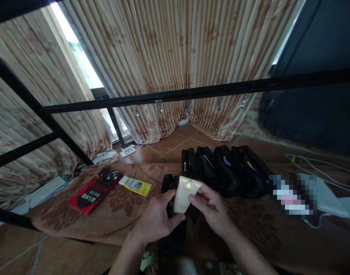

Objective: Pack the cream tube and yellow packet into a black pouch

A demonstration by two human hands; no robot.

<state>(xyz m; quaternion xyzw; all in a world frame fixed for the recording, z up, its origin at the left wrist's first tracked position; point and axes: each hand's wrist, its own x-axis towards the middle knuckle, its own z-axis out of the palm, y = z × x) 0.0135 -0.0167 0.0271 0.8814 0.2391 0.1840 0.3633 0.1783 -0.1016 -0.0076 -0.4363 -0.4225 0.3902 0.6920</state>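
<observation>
Left hand [154, 219] and right hand [213, 208] grip the cream tube [185, 200] from opposite sides; black bags [228, 170] beyond-right of tube; red book [93, 190] left of tube.

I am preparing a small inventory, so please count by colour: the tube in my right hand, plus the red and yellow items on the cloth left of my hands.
Cream: 1, the tube in the right hand
Red and black: 1, the flat book-like item
Yellow and white: 1, the flat packet
Total: 3
</observation>
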